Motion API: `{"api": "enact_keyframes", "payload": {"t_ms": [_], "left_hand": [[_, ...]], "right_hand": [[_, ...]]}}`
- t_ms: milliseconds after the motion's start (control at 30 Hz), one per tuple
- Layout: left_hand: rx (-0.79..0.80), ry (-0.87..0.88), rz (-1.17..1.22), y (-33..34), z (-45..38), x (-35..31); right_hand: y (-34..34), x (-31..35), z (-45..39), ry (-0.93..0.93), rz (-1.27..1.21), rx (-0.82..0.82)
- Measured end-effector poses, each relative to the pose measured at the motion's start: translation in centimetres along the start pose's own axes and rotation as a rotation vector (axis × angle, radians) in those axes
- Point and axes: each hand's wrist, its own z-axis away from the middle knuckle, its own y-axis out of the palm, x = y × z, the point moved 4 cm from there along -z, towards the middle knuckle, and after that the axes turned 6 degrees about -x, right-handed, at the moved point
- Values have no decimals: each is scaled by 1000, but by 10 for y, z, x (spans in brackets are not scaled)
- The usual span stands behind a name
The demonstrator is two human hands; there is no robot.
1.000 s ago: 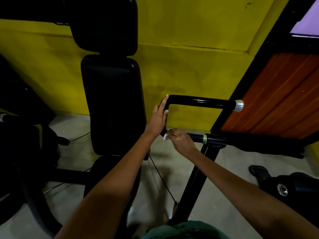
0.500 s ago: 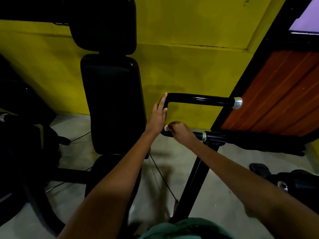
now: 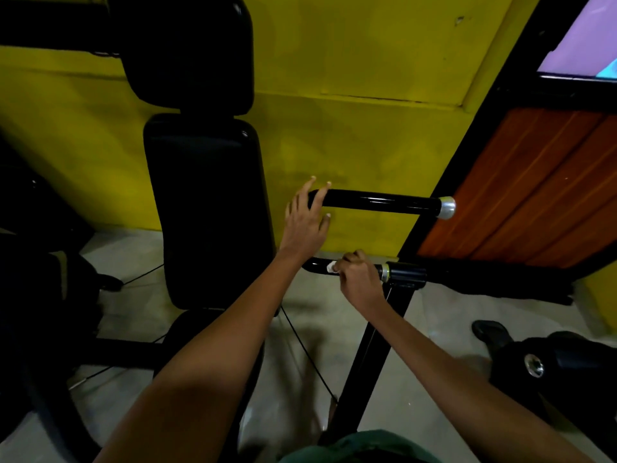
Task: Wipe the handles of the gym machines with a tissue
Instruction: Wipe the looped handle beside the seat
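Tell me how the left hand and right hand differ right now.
The left hand is open, fingers straight against the upper black bar; the right hand is curled round the lower bar, pinching a white tissue. Left sits higher, right lower. Both touch the same handle.

This is a small gym: a black padded bench stands before a yellow wall, beside a machine handle.

Dim indoor shot, murky overall. Black padded bench and gear at left lose all detail in shadow. Bright screen top right is blown out. Thin glare streak on handle bar. Soft arm shadows on floor. Wide-angle bends edges; slightly soft throughout.
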Motion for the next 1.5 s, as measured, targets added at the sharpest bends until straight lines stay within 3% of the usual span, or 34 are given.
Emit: {"api": "enact_keyframes", "payload": {"t_ms": [133, 300, 467, 667, 900, 1000, 1100, 1300, 1433, 1500], "left_hand": [[-39, 105, -80, 12, -2, -4], [-120, 175, -91, 22, -3, 5], [-180, 194, -36, 29, -4, 7], [-232, 218, -12, 31, -4, 9], [-246, 214, 30, 28, -4, 8], [-226, 204, 40, 29, -3, 9], [-218, 199, 39, 30, -4, 10], [-226, 211, 13, 28, -4, 9], [-217, 200, 3, 27, -4, 9], [-218, 198, 1, 27, -3, 9]], "right_hand": [[8, 7, 0, 172, -111, -12], [5, -2, 7, 56, -99, 32], [-2, -35, 0, 344, -61, -6], [15, -2, -3, 171, -246, 63], [8, -22, -1, 329, -229, -39], [16, -2, -7, 243, -291, -9], [7, -10, 5, 112, -210, 44], [-4, -24, 3, 325, -26, 11], [2, -15, 7, 190, -35, 66], [-5, -34, 15, 209, 3, 83]]}}
